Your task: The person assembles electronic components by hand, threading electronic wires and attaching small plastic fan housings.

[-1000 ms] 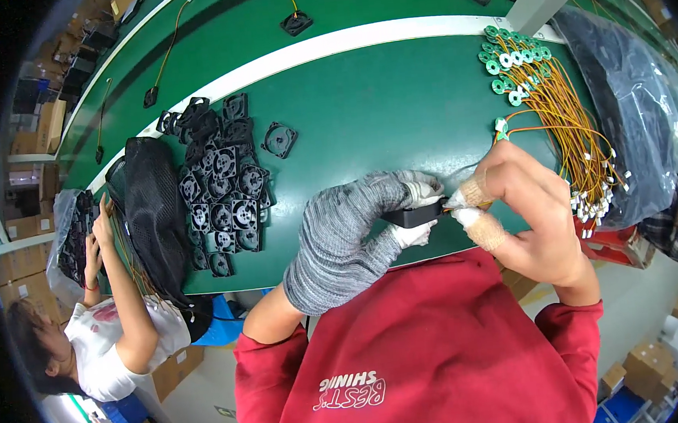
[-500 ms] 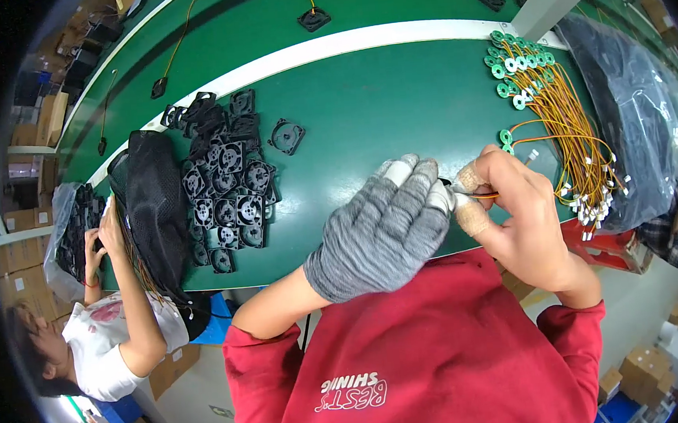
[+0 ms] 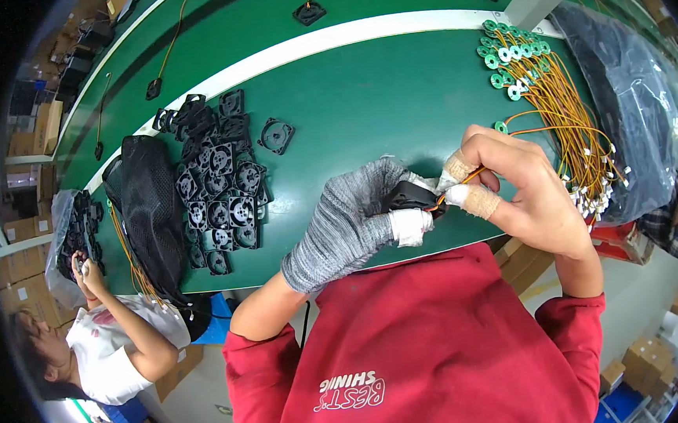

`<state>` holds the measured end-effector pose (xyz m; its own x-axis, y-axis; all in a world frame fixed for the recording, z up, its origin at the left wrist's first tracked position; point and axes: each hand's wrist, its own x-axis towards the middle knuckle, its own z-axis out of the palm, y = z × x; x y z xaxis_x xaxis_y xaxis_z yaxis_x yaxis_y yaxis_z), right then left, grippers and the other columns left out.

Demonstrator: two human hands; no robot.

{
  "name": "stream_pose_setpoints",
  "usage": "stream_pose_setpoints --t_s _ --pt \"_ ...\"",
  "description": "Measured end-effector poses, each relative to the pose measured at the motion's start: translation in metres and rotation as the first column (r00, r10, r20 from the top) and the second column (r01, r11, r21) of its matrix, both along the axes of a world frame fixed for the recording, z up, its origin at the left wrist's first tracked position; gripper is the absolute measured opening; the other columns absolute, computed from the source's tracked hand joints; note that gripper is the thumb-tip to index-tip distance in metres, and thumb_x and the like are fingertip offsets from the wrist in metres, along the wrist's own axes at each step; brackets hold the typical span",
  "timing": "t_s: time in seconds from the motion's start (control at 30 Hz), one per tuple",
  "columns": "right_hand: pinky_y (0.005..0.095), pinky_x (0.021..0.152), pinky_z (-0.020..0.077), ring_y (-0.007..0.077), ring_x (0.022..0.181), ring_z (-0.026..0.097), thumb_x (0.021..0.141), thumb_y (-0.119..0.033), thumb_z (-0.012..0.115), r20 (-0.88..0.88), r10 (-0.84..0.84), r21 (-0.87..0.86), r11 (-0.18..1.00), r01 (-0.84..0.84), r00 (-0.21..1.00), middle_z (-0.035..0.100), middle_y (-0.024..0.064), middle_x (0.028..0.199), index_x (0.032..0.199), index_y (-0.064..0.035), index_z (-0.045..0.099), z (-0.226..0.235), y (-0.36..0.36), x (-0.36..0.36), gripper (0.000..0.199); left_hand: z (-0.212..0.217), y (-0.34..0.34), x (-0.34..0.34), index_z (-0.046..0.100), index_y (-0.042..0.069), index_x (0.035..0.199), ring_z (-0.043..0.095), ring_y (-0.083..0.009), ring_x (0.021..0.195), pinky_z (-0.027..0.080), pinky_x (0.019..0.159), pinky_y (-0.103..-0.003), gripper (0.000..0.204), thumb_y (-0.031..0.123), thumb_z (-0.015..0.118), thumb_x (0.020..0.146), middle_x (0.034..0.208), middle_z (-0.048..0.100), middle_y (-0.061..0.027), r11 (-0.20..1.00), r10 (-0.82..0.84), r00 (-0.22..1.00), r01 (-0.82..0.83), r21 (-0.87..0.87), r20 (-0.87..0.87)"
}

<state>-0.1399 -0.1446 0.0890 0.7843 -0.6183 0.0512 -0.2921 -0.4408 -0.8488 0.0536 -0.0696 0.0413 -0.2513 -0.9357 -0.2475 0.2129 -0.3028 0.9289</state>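
Here the left hand point(image 3: 348, 226), in a grey knit glove with taped fingertips, closes round a small black fan frame point(image 3: 410, 197) held just above the near edge of the green worktop point(image 3: 363, 100). The right hand point(image 3: 522, 191), bare with taped thumb and forefinger, pinches an orange wire point(image 3: 470, 177) at the frame's right side; the wire's long axis runs up and to the right, away from the frame. How the frame itself faces cannot be told, as the glove covers most of it. To the left lies a heap of black fan frames point(image 3: 220, 196); to the right, a fan of orange leads with green rings point(image 3: 551, 94). Between them the worktop is bare green. A co-worker point(image 3: 120, 345) sits at far left.
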Motion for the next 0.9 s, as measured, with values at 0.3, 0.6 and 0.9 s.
stream_pose_setpoints --t_s 0.3,0.6,0.9 --pt "0.0320 0.081 0.0418 0.0240 0.093 0.053 0.072 0.001 0.062 0.362 -0.342 -0.700 0.514 0.496 0.867 0.053 0.0129 0.103 0.094 -0.0017 0.058 -0.005 -0.032 -0.008 0.023 0.018 -0.071 0.033 0.058 0.004 0.103 0.058 -0.0153 0.088 0.047 0.081 -0.029 0.026 0.021 0.054 0.084 0.097 0.060 -0.0065 0.802 0.414 0.885 -0.243 -0.545 0.214" --pt "0.0365 0.079 0.0426 0.0295 0.091 0.052 0.070 -0.001 0.062 0.112 -0.518 -0.671 0.590 0.449 0.848 0.052 0.0121 0.100 0.095 -0.0037 0.055 -0.062 -0.033 -0.035 0.026 -0.033 -0.216 0.192 0.057 0.003 0.089 0.054 -0.0202 0.065 0.052 0.067 -0.037 0.019 0.016 0.065 0.078 0.078 0.058 -0.0090 0.676 0.652 0.634 -0.735 -0.060 -0.416" --pt "0.0377 0.080 0.0425 0.0287 0.093 0.053 0.075 -0.005 0.056 -0.212 -0.615 -0.716 0.627 0.308 0.759 0.053 0.0102 0.106 0.097 -0.0022 0.053 -0.080 -0.033 -0.069 0.023 -0.033 -0.212 0.199 0.055 -0.001 0.093 0.056 -0.0232 0.074 0.052 0.072 -0.039 0.019 0.014 0.059 0.082 0.084 0.058 -0.0131 0.546 0.770 0.493 -0.837 0.020 -0.405"
